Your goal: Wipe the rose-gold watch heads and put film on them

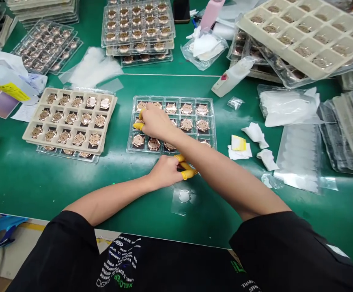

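A clear plastic tray (173, 98) with compartments lies in front of me, holding rose-gold watch cases (186, 124) with dark pieces beneath them. My right hand (156, 121), yellow finger cots on its fingertips, reaches across to the tray's left column. Its fingers close around a watch case (138, 121) in the middle row. Below the tray's front edge is my left hand (168, 171), also in yellow finger cots, with its fingers bent. The right forearm covers the left fingertips, so whatever they hold is hidden. A small clear film with a white round piece (184, 196) lies nearby.
On the left stands a beige tray (69, 117) of watch cases atop another tray. More stacked trays (138, 24) line the back. At right are a white bottle (233, 77), crumpled white wipes (255, 134), a yellow pad (238, 142) and clear plastic sheets (300, 158).
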`<state>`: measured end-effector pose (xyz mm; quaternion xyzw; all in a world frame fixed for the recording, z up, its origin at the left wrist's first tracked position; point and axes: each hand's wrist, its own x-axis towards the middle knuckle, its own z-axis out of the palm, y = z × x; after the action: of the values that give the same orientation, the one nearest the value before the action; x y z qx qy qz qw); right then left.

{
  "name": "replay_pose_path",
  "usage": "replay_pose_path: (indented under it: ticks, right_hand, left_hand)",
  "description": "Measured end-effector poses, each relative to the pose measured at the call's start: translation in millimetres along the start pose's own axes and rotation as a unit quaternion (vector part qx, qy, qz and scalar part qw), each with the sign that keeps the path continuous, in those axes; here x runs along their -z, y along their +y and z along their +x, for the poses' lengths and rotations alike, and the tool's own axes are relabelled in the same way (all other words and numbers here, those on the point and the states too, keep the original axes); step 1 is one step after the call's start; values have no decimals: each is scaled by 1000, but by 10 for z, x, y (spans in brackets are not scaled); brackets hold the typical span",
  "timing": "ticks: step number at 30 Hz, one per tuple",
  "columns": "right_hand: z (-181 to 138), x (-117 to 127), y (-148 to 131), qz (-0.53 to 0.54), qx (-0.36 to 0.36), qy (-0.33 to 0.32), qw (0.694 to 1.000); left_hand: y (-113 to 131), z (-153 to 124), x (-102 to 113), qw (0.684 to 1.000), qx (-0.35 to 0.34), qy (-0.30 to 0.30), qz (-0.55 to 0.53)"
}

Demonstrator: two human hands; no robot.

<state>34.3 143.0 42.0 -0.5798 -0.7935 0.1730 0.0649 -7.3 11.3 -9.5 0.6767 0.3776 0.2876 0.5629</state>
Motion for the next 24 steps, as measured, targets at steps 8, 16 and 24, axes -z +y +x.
replay_pose_path:
  ticks: [8,16,24]
  right_hand:
    - [-291,177,232,259,-1,66,964]
    - [-1943,216,995,576,-179,50,796]
    - [-1898,-26,999,622,-173,-17,763]
  left_hand:
    - [48,6,46,1000,19,-11,-16]
    - [57,9,30,997,46,-16,-66]
    - [68,0,78,997,47,-19,-64]
